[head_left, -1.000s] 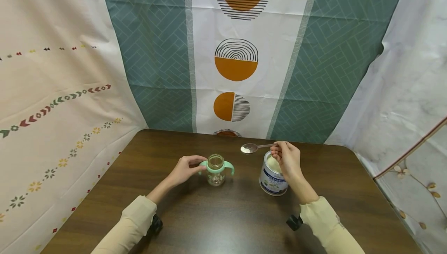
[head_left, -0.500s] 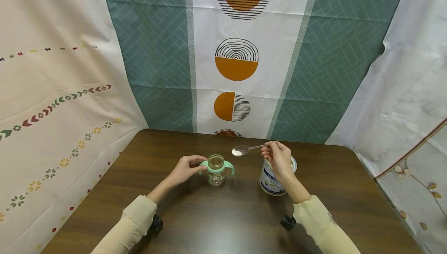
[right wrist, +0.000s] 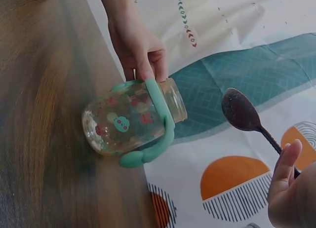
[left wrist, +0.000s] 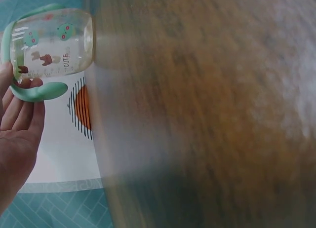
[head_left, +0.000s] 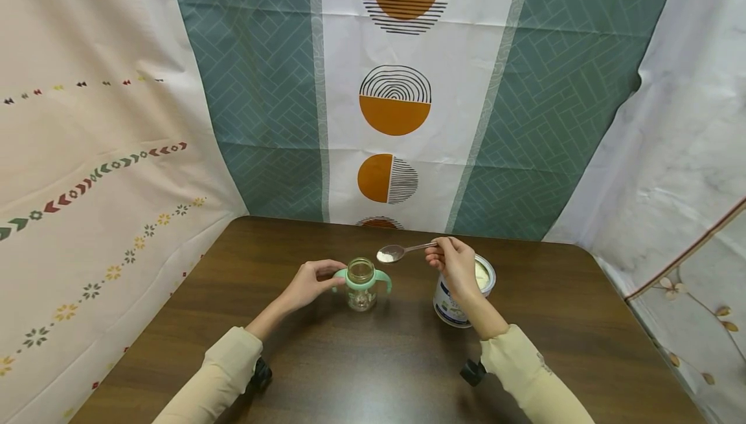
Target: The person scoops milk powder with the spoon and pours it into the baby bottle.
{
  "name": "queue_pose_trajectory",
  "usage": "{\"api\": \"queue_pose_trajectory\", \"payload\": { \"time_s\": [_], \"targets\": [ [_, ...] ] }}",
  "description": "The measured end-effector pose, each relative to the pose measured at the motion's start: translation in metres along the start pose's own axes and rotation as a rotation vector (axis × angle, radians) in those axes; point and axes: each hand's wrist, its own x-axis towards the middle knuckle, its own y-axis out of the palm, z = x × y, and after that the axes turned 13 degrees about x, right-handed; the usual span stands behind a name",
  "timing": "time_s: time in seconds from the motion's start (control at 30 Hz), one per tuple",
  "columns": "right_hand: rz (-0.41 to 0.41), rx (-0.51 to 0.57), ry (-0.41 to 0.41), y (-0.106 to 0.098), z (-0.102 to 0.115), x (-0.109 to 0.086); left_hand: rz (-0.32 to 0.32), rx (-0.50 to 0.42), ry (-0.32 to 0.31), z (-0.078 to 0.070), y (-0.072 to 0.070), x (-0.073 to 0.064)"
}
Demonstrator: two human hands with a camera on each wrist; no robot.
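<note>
A clear baby bottle (head_left: 361,300) with a mint-green two-handled collar stands upright and uncapped on the table. My left hand (head_left: 307,286) pinches its left handle between thumb and fingers, also seen in the left wrist view on the green handle (left wrist: 39,92). My right hand (head_left: 458,271) grips the end of a spoon (head_left: 402,251) with white powder in its bowl. The spoon's bowl hovers a little above and right of the bottle's open mouth, apart from it. In the right wrist view, whitish matter shows at the bottle's (right wrist: 128,122) base.
Behind my right forearm stands an open can (head_left: 445,307) of pale powder, partly hidden. The dark wooden table (head_left: 350,372) ends at a patterned cloth (head_left: 396,171) hanging at the back. More cloths hang at both sides.
My right hand has carried the spoon leftward from above the can to near the bottle's mouth, uncovering more of the can's opening. My left hand and the bottle have stayed put.
</note>
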Motion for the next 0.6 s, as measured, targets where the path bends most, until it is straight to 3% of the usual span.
{"api": "queue_pose_trajectory", "payload": {
  "time_s": [0.6],
  "targets": [
    [0.026, -0.045, 0.021, 0.013, -0.018, 0.000, 0.008, 0.015, 0.002, -0.001, -0.001, -0.001]
  ]
}}
